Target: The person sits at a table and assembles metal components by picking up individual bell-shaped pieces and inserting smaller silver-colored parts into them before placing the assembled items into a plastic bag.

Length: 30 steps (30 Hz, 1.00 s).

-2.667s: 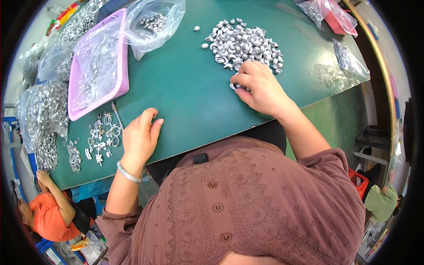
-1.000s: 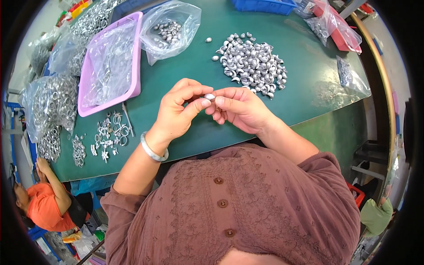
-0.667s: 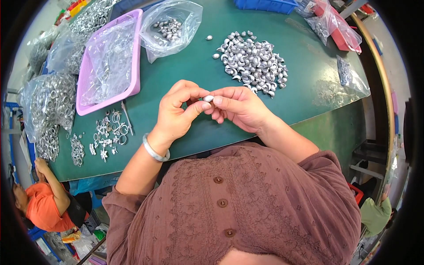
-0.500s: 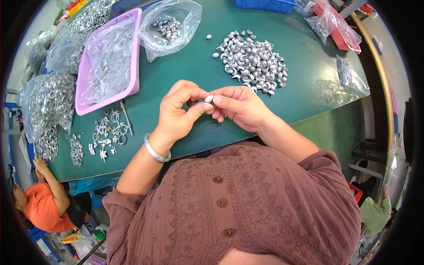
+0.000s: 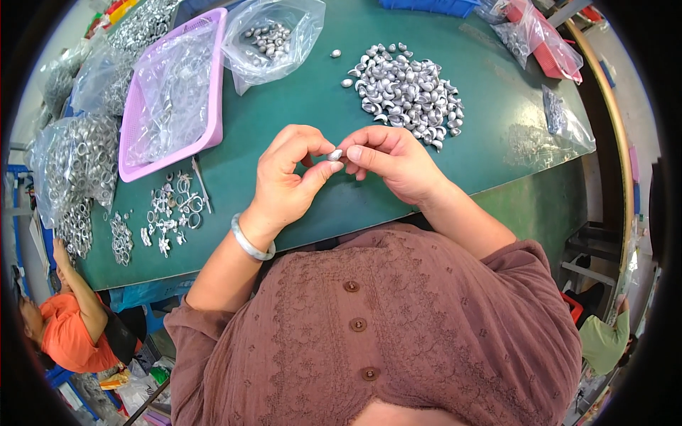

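Observation:
Between the thumb and forefinger of my left hand [image 5: 293, 170] sits a small rounded silver metal piece [image 5: 334, 155]. A pale bangle [image 5: 250, 239] circles that wrist. My right hand [image 5: 394, 163] pinches at the right end of the same piece, its fingertips partly hiding it. Beyond my right hand lies a heap of curved, shell-like silver metal pieces [image 5: 408, 92]. Two rounded silver pieces, one nearer [image 5: 347, 83] and one farther [image 5: 336, 53], rest apart to the left of the heap. A clear plastic bag [image 5: 302, 53] standing open holds several similar rounded pieces.
A pink plastic basket [image 5: 217, 92] with clear bags stands on the green table [image 5: 284, 106]. Silver rings and small charms [image 5: 170, 213] lie at left, near a bag of rings [image 5: 74, 167]. A red bin [image 5: 543, 50] is far right. A person in orange [image 5: 74, 330] sits at left.
My right fingertips have drawn slightly right along the silver piece, showing more of it. My left hand keeps its pinch almost in place.

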Tool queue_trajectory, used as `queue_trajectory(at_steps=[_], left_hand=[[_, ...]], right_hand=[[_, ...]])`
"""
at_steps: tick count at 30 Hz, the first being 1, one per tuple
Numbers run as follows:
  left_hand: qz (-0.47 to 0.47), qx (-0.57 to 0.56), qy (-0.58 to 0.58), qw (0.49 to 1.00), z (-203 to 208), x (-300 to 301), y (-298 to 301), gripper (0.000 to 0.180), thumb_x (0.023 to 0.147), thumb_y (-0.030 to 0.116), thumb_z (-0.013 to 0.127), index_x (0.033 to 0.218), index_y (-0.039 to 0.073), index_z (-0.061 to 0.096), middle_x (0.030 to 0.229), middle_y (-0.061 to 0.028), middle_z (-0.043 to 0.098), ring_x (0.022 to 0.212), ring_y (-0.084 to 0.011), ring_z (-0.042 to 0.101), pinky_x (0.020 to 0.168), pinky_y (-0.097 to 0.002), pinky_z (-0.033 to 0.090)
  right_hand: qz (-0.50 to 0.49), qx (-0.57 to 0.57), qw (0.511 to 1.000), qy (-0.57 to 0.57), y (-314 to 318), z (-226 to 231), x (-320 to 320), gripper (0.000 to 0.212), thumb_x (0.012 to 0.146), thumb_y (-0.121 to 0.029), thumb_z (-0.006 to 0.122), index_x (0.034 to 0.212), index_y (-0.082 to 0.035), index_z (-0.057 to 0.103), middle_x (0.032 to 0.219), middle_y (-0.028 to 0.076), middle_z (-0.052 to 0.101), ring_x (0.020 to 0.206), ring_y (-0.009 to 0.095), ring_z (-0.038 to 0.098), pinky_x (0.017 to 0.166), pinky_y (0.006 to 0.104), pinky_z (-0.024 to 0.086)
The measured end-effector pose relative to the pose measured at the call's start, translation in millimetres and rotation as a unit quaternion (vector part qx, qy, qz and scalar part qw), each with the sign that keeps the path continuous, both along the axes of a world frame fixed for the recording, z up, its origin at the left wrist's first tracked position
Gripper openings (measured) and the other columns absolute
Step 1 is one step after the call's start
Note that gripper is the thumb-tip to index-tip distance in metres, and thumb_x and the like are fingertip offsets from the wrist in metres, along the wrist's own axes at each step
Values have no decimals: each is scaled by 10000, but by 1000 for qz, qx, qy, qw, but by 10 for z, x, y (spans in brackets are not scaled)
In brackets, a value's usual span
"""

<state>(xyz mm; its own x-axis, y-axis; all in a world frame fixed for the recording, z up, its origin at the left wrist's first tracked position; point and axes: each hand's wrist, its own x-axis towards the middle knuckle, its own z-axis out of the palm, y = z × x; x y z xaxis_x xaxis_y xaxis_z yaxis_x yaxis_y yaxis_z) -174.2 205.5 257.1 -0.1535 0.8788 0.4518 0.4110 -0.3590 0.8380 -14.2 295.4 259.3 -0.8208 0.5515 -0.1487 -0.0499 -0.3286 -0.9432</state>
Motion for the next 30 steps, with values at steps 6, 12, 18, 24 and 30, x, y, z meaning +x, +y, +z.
queue_trajectory(at_steps=[6,12,18,24,30], left_hand=[[-15,-42,-55,997,-35,43,-12,143,727,0,642,855,26,583,800,-50,597,685,-115,564,588,-225,463],[-24,-63,-77,995,-18,62,-21,135,743,3,634,866,15,582,792,-43,603,695,-102,568,615,-222,469],[-37,-100,-149,983,-59,57,-32,158,774,18,615,928,1,587,828,-49,612,743,-109,586,674,-230,478],[-46,-95,-159,982,-75,53,-24,195,779,19,611,973,13,599,858,-53,599,775,-119,587,690,-232,478],[-64,-97,-140,983,-40,47,-26,243,791,-47,568,1033,-18,573,928,-42,552,833,-97,544,733,-204,446]], right_hand=[[8,25,1000,-10,9,26,12,174,812,-197,599,874,-37,630,770,-4,598,659,58,495,609,197,415],[11,17,1000,-16,22,26,27,167,810,-194,602,856,-37,636,749,-9,597,650,54,491,604,196,413],[7,9,1000,-16,23,25,32,165,797,-189,618,847,-33,636,740,-8,595,640,53,493,593,195,411],[2,-1,1000,-9,17,24,35,160,784,-172,628,844,-23,634,743,-3,598,638,56,498,594,194,411],[-4,-6,1000,-8,11,11,34,154,782,-160,624,846,-19,631,759,6,606,647,58,504,601,199,416]])
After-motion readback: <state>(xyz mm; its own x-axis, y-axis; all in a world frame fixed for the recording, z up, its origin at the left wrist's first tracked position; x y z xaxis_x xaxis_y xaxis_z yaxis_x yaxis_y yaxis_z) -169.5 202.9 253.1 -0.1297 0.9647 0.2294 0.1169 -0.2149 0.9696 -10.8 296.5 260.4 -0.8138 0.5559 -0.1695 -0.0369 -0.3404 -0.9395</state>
